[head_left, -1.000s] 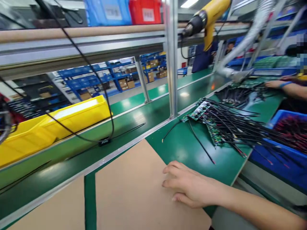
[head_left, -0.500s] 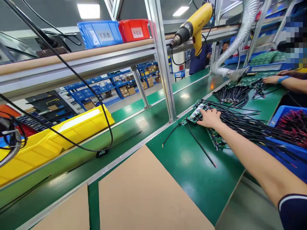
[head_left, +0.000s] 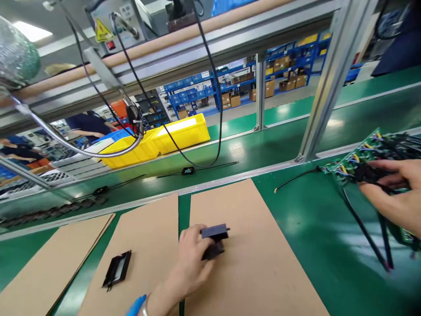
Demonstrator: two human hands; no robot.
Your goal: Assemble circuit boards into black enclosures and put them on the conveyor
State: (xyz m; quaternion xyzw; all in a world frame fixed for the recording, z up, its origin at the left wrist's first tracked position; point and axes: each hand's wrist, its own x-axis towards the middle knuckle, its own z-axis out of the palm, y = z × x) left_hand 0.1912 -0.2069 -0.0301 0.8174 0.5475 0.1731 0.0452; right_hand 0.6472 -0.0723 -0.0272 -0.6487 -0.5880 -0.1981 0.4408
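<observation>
My left hand (head_left: 192, 254) is closed around black plastic housings (head_left: 215, 231), seemingly two, above a brown cardboard sheet. Another black plastic housing (head_left: 117, 270), shaped like an open frame, lies on the cardboard to the left of this hand. At the right edge, my right hand (head_left: 394, 188) is curled over green circuit boards (head_left: 348, 164) with black cables, gripping a dark part that looks like bunched cable. Its fingertips are partly hidden by that dark part. Loose black cable ends (head_left: 365, 232) hang down below it onto the green table.
Cardboard sheets (head_left: 259, 272) cover much of the green table (head_left: 305, 245). A metal post (head_left: 324, 96) rises near the right hand. Yellow bins (head_left: 180, 134) stand behind, with a black cable (head_left: 219, 101) looping down. A small cabled device (head_left: 188, 170) lies on the strip beyond the table edge.
The view has swung left. My left hand has come into view with the black housings. My right hand, earlier spread on the circuit boards, is now curled around part of them.
</observation>
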